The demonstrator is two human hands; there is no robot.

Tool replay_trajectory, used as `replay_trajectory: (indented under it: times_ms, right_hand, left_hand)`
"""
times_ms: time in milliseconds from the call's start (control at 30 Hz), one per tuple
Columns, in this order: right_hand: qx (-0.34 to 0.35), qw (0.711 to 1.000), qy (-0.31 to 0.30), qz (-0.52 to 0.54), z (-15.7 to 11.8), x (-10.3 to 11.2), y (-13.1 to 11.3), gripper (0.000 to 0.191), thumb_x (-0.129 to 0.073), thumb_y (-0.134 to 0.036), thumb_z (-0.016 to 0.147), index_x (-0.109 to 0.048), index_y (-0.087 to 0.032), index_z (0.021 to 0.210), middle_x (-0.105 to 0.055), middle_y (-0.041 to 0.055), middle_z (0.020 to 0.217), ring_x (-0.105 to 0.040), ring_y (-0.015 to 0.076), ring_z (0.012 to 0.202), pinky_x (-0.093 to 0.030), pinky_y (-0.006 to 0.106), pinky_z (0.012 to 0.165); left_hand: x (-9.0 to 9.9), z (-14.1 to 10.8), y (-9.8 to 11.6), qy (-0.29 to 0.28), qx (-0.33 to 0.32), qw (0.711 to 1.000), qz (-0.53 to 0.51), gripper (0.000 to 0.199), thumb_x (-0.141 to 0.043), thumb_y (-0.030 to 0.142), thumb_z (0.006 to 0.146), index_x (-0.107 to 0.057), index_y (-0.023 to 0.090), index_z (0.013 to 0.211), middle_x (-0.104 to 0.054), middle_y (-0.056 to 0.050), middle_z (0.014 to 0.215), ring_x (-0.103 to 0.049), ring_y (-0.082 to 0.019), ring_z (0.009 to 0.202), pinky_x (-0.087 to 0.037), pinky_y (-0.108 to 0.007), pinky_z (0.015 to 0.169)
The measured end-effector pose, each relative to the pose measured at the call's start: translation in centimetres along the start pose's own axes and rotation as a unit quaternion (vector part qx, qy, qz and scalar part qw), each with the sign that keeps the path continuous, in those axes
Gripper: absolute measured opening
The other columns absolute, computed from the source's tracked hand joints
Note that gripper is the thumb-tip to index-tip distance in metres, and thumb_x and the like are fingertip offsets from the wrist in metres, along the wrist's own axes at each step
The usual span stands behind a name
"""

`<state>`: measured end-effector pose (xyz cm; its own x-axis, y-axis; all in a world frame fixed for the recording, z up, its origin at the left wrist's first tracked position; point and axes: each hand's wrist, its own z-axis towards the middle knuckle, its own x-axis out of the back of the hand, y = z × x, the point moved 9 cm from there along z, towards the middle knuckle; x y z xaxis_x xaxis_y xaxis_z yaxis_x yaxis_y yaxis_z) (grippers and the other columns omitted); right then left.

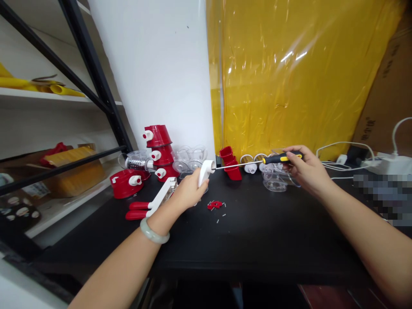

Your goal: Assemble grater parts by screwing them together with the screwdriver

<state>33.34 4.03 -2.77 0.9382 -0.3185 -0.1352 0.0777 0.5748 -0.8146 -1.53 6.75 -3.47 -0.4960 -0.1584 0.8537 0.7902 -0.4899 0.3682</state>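
Wrapped round a white plastic handle, my left hand holds it above the black table. My right hand grips a screwdriver by its black and yellow grip. The long shaft points left, and its tip meets the open end of the white handle; whether a screw sits there is too small to tell. Below the hands lie small red plastic parts with several loose screws. Left of my left hand are white handles with red grips.
Red housings stand stacked at the back left, one more beside them. Clear plastic cups, a red hopper and grater drums line the back. Shelving borders the left; white cables lie at right.
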Motion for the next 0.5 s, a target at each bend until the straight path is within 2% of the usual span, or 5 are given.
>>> replay_trajectory:
  times_ms: [233,500]
  right_hand:
    - [0.016,1.0,-0.004,-0.005,0.1,-0.15,0.44,0.019,-0.071,-0.042,0.078,-0.062,-0.029,0.09,-0.06,-0.0003,0.083,-0.053,0.0119,0.056,-0.046,0.028,0.051]
    - [-0.003,0.999,0.008,0.035,0.03,-0.04,0.16,0.029,-0.075,-0.044,0.075,-0.059,-0.025,0.09,-0.059,-0.0029,0.082,-0.051,0.0089,0.058,-0.042,0.023,0.051]
  left_hand:
    - [0.02,-0.14,0.69,-0.005,-0.025,0.999,0.027,0.034,-0.041,0.043,0.091,-0.051,0.02,0.113,-0.066,-0.004,0.07,-0.064,-0.023,0.064,-0.039,-0.031,0.059]
    - [-0.1,-0.08,0.68,-0.013,-0.019,0.998,0.055,0.035,-0.042,0.043,0.091,-0.051,0.02,0.116,-0.067,-0.004,0.071,-0.063,-0.023,0.064,-0.036,-0.029,0.057]
